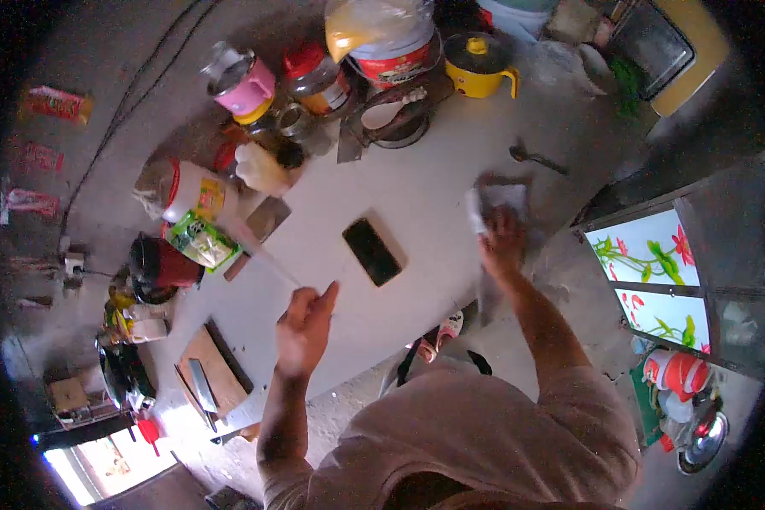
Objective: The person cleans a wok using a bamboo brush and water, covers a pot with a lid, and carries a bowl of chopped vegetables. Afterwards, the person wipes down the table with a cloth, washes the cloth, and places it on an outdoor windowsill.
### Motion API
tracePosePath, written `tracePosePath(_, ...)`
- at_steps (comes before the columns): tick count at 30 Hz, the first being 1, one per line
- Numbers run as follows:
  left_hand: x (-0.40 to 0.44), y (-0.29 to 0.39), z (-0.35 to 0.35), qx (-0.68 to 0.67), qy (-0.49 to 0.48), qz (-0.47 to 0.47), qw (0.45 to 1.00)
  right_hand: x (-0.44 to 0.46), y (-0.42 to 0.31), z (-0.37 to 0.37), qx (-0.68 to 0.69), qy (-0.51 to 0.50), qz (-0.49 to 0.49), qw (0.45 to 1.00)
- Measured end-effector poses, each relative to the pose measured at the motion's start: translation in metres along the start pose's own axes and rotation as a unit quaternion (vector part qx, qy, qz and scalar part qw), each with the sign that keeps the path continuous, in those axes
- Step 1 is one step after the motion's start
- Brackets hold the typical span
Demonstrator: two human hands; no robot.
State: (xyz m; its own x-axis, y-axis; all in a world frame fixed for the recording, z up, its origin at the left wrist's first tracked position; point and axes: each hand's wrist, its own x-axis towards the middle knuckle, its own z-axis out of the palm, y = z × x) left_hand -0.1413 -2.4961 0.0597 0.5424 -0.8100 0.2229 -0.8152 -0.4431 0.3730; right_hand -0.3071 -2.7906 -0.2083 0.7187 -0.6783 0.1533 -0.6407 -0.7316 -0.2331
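My left hand [304,327] is closed above the near part of the white table, thumb stuck out to the side. A long thin pale strip [272,262] runs up and left from its fingers; its exact kind is blurred. On the right side of the tabletop, my right hand [503,245] presses on a whitish folded cloth [484,202], its fingers over the near part of it. Between the two hands lies a dark phone [371,252], flat on the table. A dark spoon [537,159] rests beyond the cloth.
Along the far side stand a pink-topped blender cup [245,85], a red-lidded jar [314,78], a bucket [393,59] and a yellow pot [476,66]. A green packet [201,240] lies at left. A knife [202,385] rests on a cutting board [217,365]. A cabinet [654,272] stands at right.
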Motion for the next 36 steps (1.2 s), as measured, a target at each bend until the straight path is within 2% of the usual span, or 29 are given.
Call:
tracePosePath(1,-0.02,-0.005,-0.008,-0.053,0.037,-0.037,0.997,-0.006,-0.027,-0.005,0.005,-0.041,-0.04,0.998)
tracePosePath(2,-0.036,-0.008,-0.02,-0.055,0.04,-0.042,0.997,-0.015,-0.047,0.021,0.019,-0.033,-0.098,0.994)
tracePosePath(4,-0.061,-0.008,-0.05,0.029,0.039,-0.056,0.997,-0.027,-0.109,0.004,0.034,-0.074,-0.131,0.988)
tracePosePath(5,-0.072,-0.009,-0.058,0.027,0.036,-0.059,0.997,-0.029,-0.125,0.007,0.047,-0.077,-0.107,0.99)
tracePosePath(7,-0.092,-0.014,-0.066,-0.02,0.06,-0.129,0.99,-0.021,-0.139,0.012,0.059,-0.085,-0.083,0.991)
tracePosePath(9,-0.116,-0.026,-0.065,-0.049,0.061,-0.144,0.987,0.001,-0.141,0.006,0.046,-0.092,-0.026,0.994)
tracePosePath(11,-0.137,-0.041,-0.058,-0.047,0.053,-0.147,0.987,0.031,-0.153,-0.026,0.011,-0.129,-0.02,0.991)
tracePosePath(13,-0.137,-0.047,-0.055,-0.021,0.027,-0.141,0.989,0.059,-0.136,0.009,0.028,-0.067,-0.06,0.996)
tracePosePath(14,-0.135,-0.045,-0.052,-0.001,-0.003,-0.176,0.984,0.076,-0.136,0.017,0.027,-0.076,-0.065,0.995)
tracePosePath(16,-0.134,-0.041,-0.041,0.024,-0.038,-0.217,0.975,0.111,-0.136,0.031,0.062,-0.013,-0.123,0.99)
tracePosePath(17,-0.139,-0.04,-0.028,0.009,-0.01,-0.261,0.965,0.13,-0.136,0.044,0.066,-0.021,-0.126,0.99)
tracePosePath(19,-0.141,-0.035,-0.003,-0.043,0.041,-0.373,0.926,0.165,-0.137,0.067,0.036,-0.018,-0.211,0.977)
tracePosePath(20,-0.135,-0.028,0.007,-0.04,0.037,-0.382,0.923,0.175,-0.139,0.077,0.041,-0.027,-0.215,0.975)
tracePosePath(22,-0.107,-0.004,0.028,-0.036,0.035,-0.45,0.892,0.18,-0.143,0.08,0.057,-0.012,-0.284,0.957)
tracePosePath(23,-0.094,0.0,0.045,-0.004,0.05,-0.39,0.92,0.183,-0.142,0.078,0.069,-0.02,-0.314,0.947)
tracePosePath(24,-0.079,0.006,0.054,-0.039,0.025,-0.407,0.912,0.18,-0.134,0.076,0.073,-0.024,-0.323,0.943)
tracePosePath(26,-0.07,-0.007,0.104,0.101,-0.029,-0.298,0.949,0.162,-0.12,0.063,0.116,-0.071,-0.415,0.899)
tracePosePath(27,-0.041,0.0,0.118,0.022,-0.022,-0.372,0.928,0.15,-0.11,0.05,0.122,-0.092,-0.432,0.889)
tracePosePath(28,-0.017,0.006,0.132,-0.008,-0.036,-0.418,0.908,0.134,-0.099,0.03,0.127,-0.095,-0.44,0.884)
tracePosePath(30,-0.009,-0.026,0.202,0.11,-0.077,-0.389,0.911,0.105,-0.074,-0.018,0.141,-0.128,-0.443,0.876)
tracePosePath(32,0.04,-0.019,0.218,0.134,-0.186,-0.479,0.847,0.081,-0.041,-0.049,0.101,-0.251,-0.395,0.878)
tracePosePath(33,0.057,-0.01,0.221,0.146,-0.223,-0.511,0.817,0.067,-0.015,-0.045,0.13,-0.228,-0.382,0.886)
tracePosePath(34,0.065,-0.007,0.227,0.144,-0.221,-0.52,0.813,0.054,0.009,-0.037,0.16,-0.205,-0.369,0.892)
tracePosePath(36,0.068,-0.005,0.233,0.152,-0.22,-0.539,0.799,0.04,0.027,-0.044,0.11,-0.133,-0.355,0.919)
